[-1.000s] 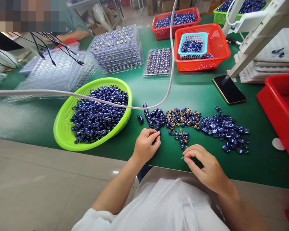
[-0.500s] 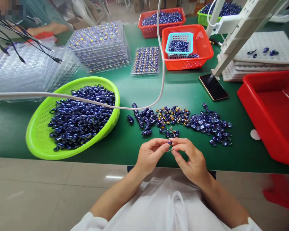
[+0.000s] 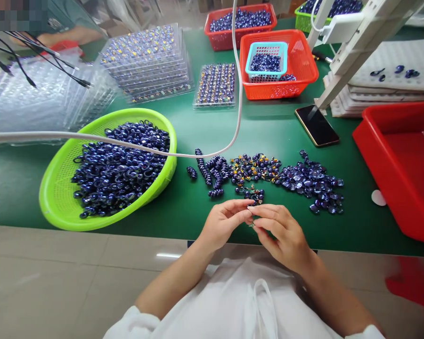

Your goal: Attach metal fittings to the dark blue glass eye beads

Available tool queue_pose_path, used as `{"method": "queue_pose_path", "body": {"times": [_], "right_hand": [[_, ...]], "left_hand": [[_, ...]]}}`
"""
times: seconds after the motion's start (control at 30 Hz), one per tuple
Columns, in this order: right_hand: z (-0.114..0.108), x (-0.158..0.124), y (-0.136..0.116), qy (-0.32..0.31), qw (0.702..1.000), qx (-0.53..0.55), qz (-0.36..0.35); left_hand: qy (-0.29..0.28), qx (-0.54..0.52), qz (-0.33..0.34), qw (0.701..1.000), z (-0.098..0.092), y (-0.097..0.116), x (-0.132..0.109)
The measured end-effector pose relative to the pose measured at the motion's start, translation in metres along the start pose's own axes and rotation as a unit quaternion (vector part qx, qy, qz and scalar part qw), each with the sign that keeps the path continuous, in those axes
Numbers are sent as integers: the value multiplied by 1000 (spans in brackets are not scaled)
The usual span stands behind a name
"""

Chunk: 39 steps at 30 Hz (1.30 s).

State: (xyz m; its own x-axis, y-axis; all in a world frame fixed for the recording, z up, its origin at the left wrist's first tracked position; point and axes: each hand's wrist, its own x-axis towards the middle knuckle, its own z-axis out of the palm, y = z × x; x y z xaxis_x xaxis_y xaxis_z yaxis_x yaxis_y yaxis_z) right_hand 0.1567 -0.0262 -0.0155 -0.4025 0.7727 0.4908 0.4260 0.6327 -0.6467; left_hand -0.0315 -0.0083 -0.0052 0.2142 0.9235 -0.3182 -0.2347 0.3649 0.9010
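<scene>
My left hand (image 3: 223, 223) and my right hand (image 3: 283, 231) meet at the fingertips just above the table's near edge. The left thumb and fingers pinch a small shiny dark blue part, mostly hidden by the fingers. A tiny greenish piece (image 3: 251, 224) shows below it, at the right fingertips. Just beyond the hands lie dark blue parts with gold and green bits (image 3: 256, 167). To their left are rows of stacked dark blue rounded pieces (image 3: 203, 169); to their right spreads a pile of loose dark blue shells (image 3: 309, 181).
A lime green basket (image 3: 49, 197) full of dark blue looped parts stands left. A white cable (image 3: 194, 155) arches over the table. Clear trays (image 3: 144, 61), a red basket (image 3: 305, 77), a phone (image 3: 317, 125) and a red bin (image 3: 381, 155) stand around. Another person's arm (image 3: 74, 35) is at the far left.
My right fingers have shifted slightly over the pinched dark blue part, which is now more hidden. The greenish piece sits slightly lower. The whole view has shifted a little.
</scene>
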Motion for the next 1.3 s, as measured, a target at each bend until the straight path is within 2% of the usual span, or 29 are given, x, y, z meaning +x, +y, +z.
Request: {"method": "queue_pose_path", "body": {"times": [0.07,0.2,0.4,0.5,0.73,0.93,1.13,1.3], "right_hand": [[-2,1,-3,6,995,69,66],[-3,1,-5,72,959,154,226],[5,1,-1,102,945,125,286],[7,0,0,120,942,118,289],[1,4,-1,103,969,92,207],[-3,4,0,68,969,103,215],[-10,7,-7,28,961,141,234],[-14,13,-11,-11,964,139,227]], "left_hand": [[-7,1,0,1000,-1,0,-1],[-3,15,30,999,3,-3,-5],[-17,63,79,995,10,-5,-11],[-17,72,82,994,11,-5,-12],[-13,67,61,996,8,-5,-11],[-19,59,50,997,6,-5,-12],[0,166,143,976,4,-9,-11],[-33,232,216,948,2,-7,-7]]}}
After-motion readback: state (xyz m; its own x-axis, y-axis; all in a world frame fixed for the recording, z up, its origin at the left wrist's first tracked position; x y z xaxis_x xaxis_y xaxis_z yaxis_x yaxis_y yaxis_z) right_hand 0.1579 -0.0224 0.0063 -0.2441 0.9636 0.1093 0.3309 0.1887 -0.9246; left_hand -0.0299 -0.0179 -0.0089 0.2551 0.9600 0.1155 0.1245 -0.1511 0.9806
